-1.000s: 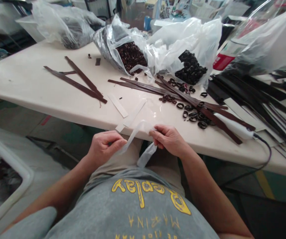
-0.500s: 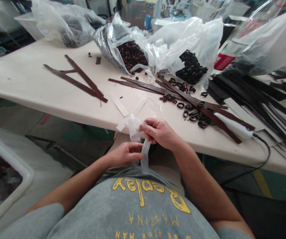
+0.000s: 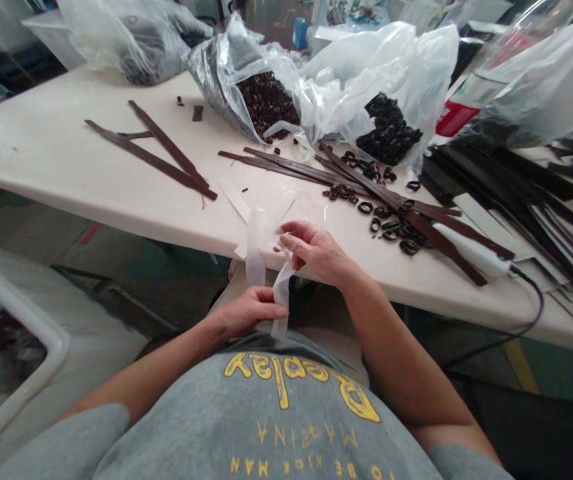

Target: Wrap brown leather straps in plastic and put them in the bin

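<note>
A translucent white strip of tape or film (image 3: 256,250) hangs folded between my hands, just in front of the table's near edge. My right hand (image 3: 311,250) pinches its upper part at the table edge. Below it, over my lap, my left hand (image 3: 246,312) pinches the lower ends of the strip (image 3: 281,293). Both hands are closed on the strip. More white strips (image 3: 234,199) lie flat on the table close by.
The cream table (image 3: 66,173) carries long brown leather straps (image 3: 166,157), loose dark loops (image 3: 386,223), bags of brown loops (image 3: 266,103) and black loops (image 3: 389,137), a white corded tool (image 3: 471,250) and black strips (image 3: 511,193) at right. A white bin (image 3: 16,360) stands at lower left.
My left hand moved right and down toward my lap, doubling the strip over. My right hand rose a little toward the table edge. The strip now hangs folded instead of stretched sideways.
</note>
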A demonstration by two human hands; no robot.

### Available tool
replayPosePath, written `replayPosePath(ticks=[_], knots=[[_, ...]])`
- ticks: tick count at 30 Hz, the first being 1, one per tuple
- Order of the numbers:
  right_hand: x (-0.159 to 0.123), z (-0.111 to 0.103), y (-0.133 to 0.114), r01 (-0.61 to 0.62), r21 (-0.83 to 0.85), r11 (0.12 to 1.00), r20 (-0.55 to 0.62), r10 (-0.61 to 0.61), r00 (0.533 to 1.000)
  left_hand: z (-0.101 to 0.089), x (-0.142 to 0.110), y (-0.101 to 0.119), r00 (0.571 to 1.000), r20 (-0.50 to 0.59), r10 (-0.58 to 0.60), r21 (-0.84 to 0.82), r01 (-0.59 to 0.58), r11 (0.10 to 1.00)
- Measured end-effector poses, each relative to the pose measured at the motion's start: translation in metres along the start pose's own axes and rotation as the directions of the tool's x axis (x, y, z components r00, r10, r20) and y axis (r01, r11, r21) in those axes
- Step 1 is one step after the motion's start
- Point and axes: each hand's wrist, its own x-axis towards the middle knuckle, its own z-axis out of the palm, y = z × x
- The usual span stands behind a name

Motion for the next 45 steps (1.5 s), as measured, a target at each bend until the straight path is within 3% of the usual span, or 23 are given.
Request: replayPosePath(ticks=[4, 7, 9, 13, 20, 27, 30, 33, 39, 45], knots=[[-0.025, 0.003, 0.002, 0.014, -0.345, 0.939, -0.158, -0.072, 0.985, 0.009, 0.002, 0.005, 0.971, -0.214, 0.104, -0.177, -0.143, 0.974], [-0.042, 0.009, 0.009, -0.064, -0.44, 0.896, -0.094, 0.025, 0.995, 0.014, 0.003, 0.006, 0.965, -0.224, 0.137, -0.194, -0.182, 0.964], [-0.047, 0.015, 0.014, -0.066, -0.428, 0.901, -0.045, 0.051, 0.998, 0.019, 0.003, 0.003, 0.971, -0.197, 0.132, -0.193, -0.171, 0.966], [-0.045, 0.022, 0.024, -0.004, -0.342, 0.94, -0.067, -0.02, 0.998, 0.025, 0.004, -0.004, 0.986, -0.153, 0.073, -0.222, -0.106, 0.969], [-0.042, 0.015, 0.029, 0.02, -0.24, 0.971, 0.016, -0.017, 1.0, 0.018, 0.008, -0.006, 0.995, -0.091, 0.031, -0.317, -0.059, 0.947], [-0.04, 0.01, 0.04, -0.023, -0.124, 0.992, -0.109, 0.009, 0.994, 0.012, 0.009, -0.012, 0.998, -0.054, 0.014, -0.319, -0.03, 0.947], [-0.04, 0.011, 0.041, -0.02, -0.122, 0.992, -0.106, 0.007, 0.994, 0.013, 0.009, -0.012, 0.999, -0.038, 0.005, -0.272, -0.015, 0.962], [-0.04, 0.012, 0.039, 0.005, -0.146, 0.989, -0.104, -0.02, 0.994, 0.014, 0.01, -0.01, 0.997, -0.057, 0.047, -0.12, -0.053, 0.991], [-0.044, 0.011, 0.03, 0.1, -0.427, 0.899, -0.049, -0.134, 0.99, 0.01, 0.011, -0.006, 0.981, -0.086, 0.174, 0.25, -0.148, 0.957], [-0.041, 0.009, 0.025, 0.135, -0.563, 0.816, 0.014, -0.154, 0.988, 0.007, 0.01, -0.002, 0.987, -0.002, 0.161, 0.309, -0.152, 0.939]])
